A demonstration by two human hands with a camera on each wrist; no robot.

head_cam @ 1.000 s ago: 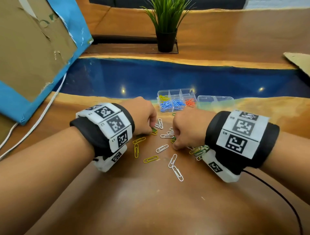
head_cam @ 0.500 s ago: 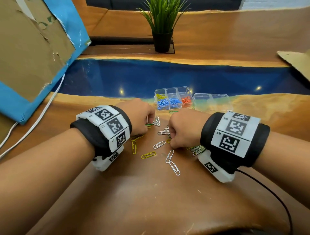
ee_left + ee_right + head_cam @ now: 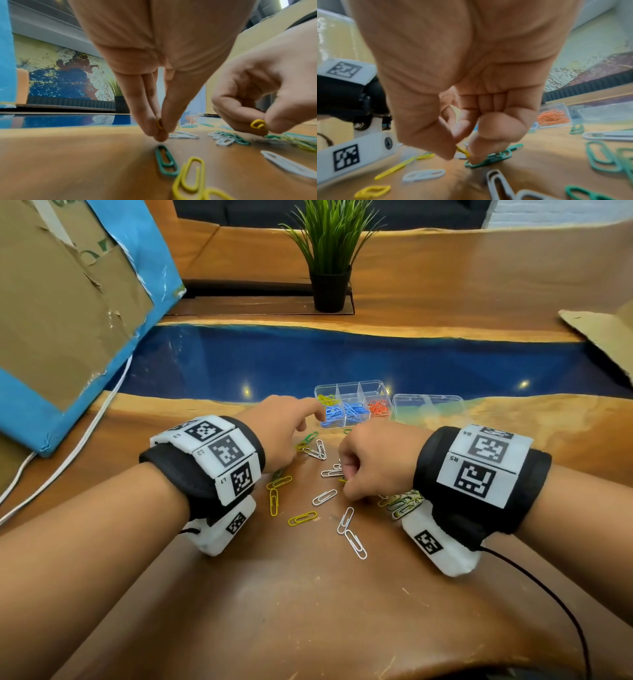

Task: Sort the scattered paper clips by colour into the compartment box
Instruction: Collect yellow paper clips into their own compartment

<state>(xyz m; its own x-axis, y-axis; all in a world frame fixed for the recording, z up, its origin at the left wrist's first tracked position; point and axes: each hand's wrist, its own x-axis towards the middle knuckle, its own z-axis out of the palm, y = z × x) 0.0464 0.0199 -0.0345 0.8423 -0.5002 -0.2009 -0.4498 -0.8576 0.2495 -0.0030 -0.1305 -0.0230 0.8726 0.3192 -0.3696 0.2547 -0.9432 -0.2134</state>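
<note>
The clear compartment box sits at the far edge of the wood; it holds yellow clips, blue clips and orange clips. My left hand hovers just left of the box and pinches a yellow clip between thumb and fingers. My right hand is curled over the scattered pile and pinches another yellow clip, also seen as yellow clip. White clips, yellow clips and green clips lie loose between the wrists.
The box's clear lid lies to its right. A potted plant stands behind the blue resin strip. A cardboard panel leans at the left with a white cable below. More cardboard lies far right.
My left hand has lifted off the pile with a yellow clip and moved forward toward the box. The right hand stays curled over the pile.
</note>
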